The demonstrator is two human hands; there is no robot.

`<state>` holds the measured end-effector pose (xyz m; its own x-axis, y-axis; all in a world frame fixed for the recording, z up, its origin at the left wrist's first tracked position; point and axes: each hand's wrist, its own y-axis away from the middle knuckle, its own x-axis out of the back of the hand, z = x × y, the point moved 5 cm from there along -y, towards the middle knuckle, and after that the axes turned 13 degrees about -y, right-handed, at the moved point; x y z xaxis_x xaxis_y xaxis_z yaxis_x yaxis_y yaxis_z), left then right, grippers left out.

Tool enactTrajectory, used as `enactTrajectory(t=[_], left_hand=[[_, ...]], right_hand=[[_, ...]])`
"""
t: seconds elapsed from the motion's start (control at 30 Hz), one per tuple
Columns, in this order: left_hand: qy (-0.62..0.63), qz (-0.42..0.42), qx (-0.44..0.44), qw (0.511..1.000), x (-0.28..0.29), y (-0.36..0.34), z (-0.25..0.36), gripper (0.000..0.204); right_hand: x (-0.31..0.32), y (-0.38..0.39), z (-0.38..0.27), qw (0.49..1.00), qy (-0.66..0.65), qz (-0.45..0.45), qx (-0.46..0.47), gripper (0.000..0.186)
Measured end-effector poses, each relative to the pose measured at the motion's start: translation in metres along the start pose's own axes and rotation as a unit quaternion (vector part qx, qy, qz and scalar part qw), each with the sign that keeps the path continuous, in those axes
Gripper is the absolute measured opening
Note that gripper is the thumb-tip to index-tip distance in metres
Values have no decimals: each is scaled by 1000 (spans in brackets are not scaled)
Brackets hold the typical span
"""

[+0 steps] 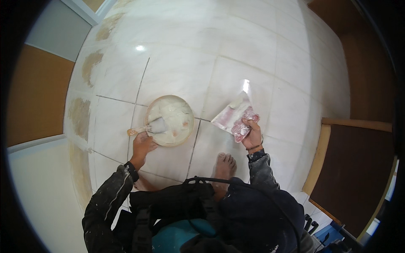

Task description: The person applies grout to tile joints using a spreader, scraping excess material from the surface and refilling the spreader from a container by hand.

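Note:
A round, cream-coloured bowl (193, 126) full of white paste is at centre left over the tiles. My left hand (143, 147) is closed on its near left rim, with some fingers hidden beneath the edge. Across that rim lies a putty knife (157, 125), its blade in the paste and its orange-tipped handle sticking out to the left, just above my fingers. To the right of the bowl, my right hand (253, 135) grips a flat, wide-bladed scraper (232, 116). White paste smears its pinkish blade and its wavy red grip; the blade points away to the upper left.
Pale floor tiles (177, 63) spread ahead, some with dark joints. Brownish bare patches (80, 116) run along the left edge beside a wall and wooden panel (38, 97). A dark-topped wooden piece of furniture (350, 168) stands right. My bare foot (225, 166) is between my hands.

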<state>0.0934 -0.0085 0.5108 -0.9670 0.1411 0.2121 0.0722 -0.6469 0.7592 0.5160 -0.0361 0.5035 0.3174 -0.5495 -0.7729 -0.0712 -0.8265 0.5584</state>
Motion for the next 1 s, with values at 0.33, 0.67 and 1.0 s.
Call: enactTrajectory(t=[0.33,0.67,1.0], left_hand=[[-3,157,24,987,137,7,-86,39],[37,239,202,949,269,95,-207,53],[-356,23,25,934,401,341,-55,39]], right_hand=[[-7,-21,8,998,35,-14,-48,24],[-30,-71,25,992,115,-45,-7,25],[-329,-27,203,887,376,-215,-162,26]])
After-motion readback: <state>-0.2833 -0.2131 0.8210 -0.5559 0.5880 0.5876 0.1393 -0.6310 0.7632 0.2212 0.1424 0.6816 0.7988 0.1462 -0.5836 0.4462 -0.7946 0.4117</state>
